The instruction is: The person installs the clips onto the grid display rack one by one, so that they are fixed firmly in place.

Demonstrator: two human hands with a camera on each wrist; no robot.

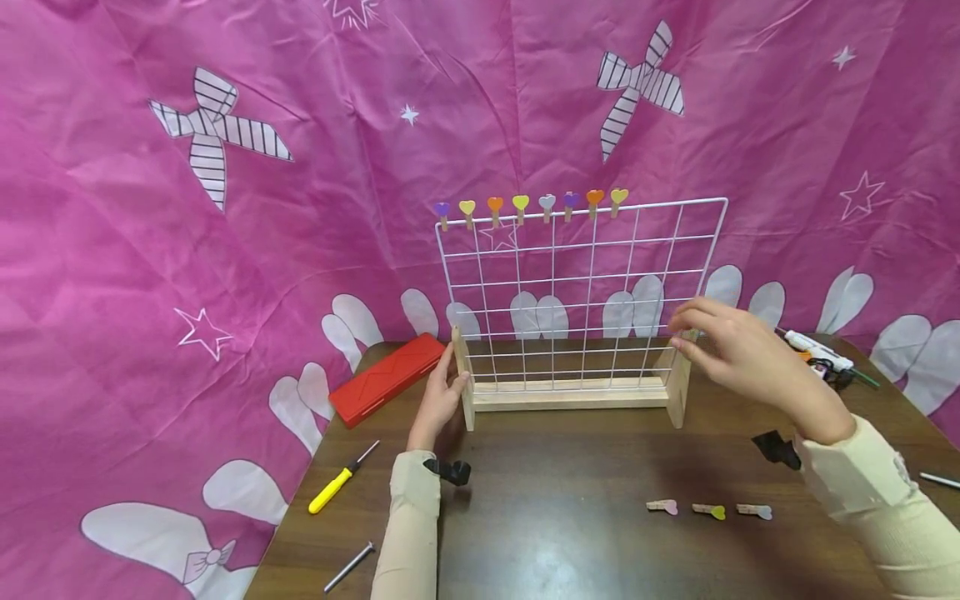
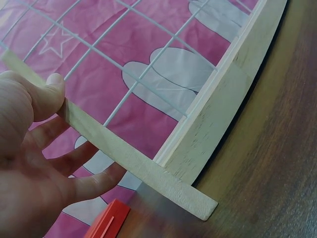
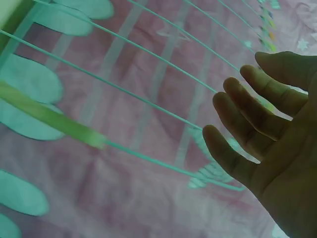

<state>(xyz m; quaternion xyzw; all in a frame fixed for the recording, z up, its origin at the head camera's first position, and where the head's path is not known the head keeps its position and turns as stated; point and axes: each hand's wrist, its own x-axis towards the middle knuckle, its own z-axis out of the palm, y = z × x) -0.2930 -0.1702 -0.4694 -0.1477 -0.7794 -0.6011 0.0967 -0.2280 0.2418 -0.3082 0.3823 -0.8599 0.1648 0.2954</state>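
Note:
A white wire grid [image 1: 553,287] stands upright in a wooden stand [image 1: 570,400]. Several small clothespins with coloured hearts [image 1: 521,204] are clipped along its top wire, from the left corner to past the middle. My left hand [image 1: 438,400] holds the stand's left upright [image 2: 133,158], thumb over its edge and fingers along the outer side. At the grid's right side my right hand [image 1: 738,354] is raised near the right upright [image 1: 679,387]. Its fingers [image 3: 242,119] are loosely bent with nothing between them. Three more heart clothespins, pink [image 1: 663,507], yellow [image 1: 709,511] and white [image 1: 754,511], lie on the table.
A red case [image 1: 387,379] lies at the back left. Nearer on the left are a yellow-handled screwdriver [image 1: 343,477] and a metal bolt [image 1: 349,567]. A white glue gun [image 1: 817,350] is behind my right hand, and a metal rod [image 1: 940,480] lies at the right edge.

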